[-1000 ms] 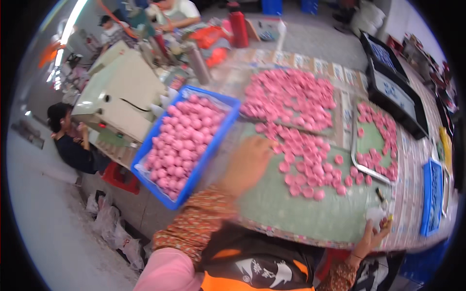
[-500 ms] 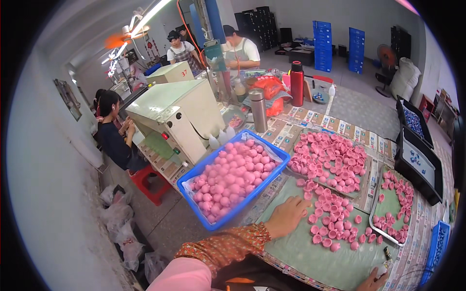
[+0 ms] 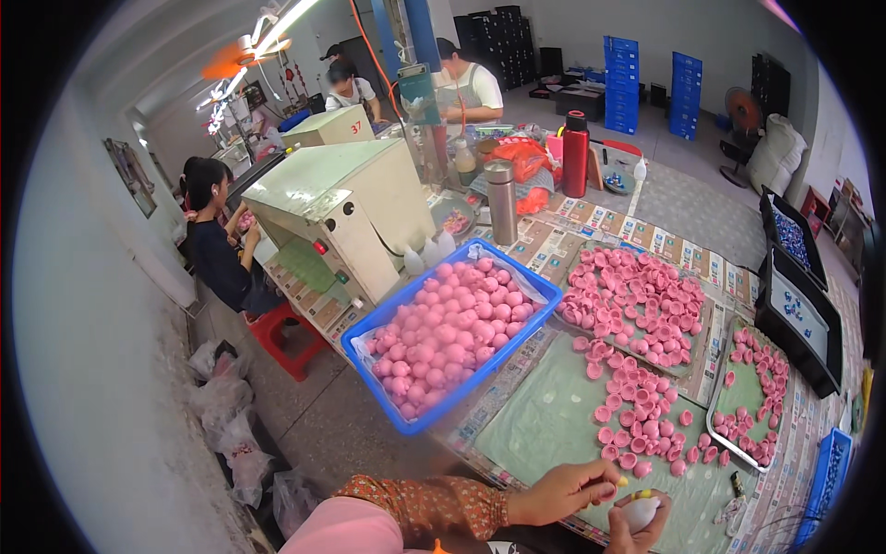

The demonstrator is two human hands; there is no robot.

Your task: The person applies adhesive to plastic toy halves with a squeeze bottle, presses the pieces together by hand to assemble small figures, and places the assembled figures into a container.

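Observation:
My left hand is closed in a pinch near the table's front edge, with a small pink half-shell at its fingertips. Close beside it, my right hand wraps round a small white squeeze bottle. Yellow covers show on fingertips of both hands. Beyond them, loose pink half-shells lie on a green mat, some with their hollows up. A blue crate to the left is heaped with round pink pieces.
Trays of pink shells, including a metal-rimmed one, stand at the right. Black trays and a blue bin line the right edge. A cream machine, a steel flask and a red bottle stand farther back. Co-workers sit beyond.
My left hand has drawn back from the pink shells toward the table's front edge, now with a half-shell. My right hand has come left beside it, holding the white squeeze bottle.

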